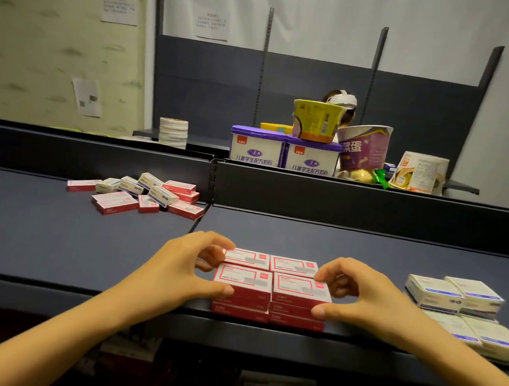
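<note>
Two hands square a block of red boxes (273,285) at the shelf's (45,229) near edge: left hand (194,266) and right hand (360,292) clasp opposite sides, fingers curled. Next, probably, fetch from the loose pile (148,194) far left.

Loose heap of small boxes (145,192), far left on shelf (29,226). White-blue boxes (459,306), stacked, near right. Two purple-lidded tins (285,153), far centre, yellow cup (317,121) on top. Round white tins (173,132), stacked, far left. Paper notices (121,7) on wall.
</note>
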{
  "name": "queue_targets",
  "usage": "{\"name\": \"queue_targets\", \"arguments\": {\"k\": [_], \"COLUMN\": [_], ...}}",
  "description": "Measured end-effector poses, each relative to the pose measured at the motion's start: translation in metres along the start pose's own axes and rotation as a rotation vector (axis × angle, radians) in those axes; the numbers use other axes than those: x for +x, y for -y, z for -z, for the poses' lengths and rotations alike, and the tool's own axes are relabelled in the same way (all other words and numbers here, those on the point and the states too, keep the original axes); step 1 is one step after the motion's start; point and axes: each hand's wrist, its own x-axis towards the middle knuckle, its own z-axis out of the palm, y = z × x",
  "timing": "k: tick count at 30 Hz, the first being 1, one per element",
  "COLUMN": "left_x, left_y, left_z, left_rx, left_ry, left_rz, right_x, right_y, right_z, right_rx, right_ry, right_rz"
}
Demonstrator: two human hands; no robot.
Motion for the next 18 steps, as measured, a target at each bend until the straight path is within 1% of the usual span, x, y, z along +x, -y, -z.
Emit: {"name": "queue_targets", "arguments": {"k": [7,12,18], "left_x": [-0.005,-0.008,-0.009], "left_y": [0.007,0.020,0.063], "left_z": [-0.002,0.021,0.068], "left_rx": [0.017,0.080,0.126], "left_ry": [0.000,-0.059,-0.082], "left_rz": [0.009,-0.013,-0.018], "right_x": [-0.001,-0.001,0.030], "right_y": [0.011,0.032,0.067], "right_z": [-0.002,0.003,-0.019], "right_rx": [-0.155,-0.088,-0.021], "right_ry": [-0.033,-0.138,-0.099], "right_rz": [0.035,0.051,0.072]}}
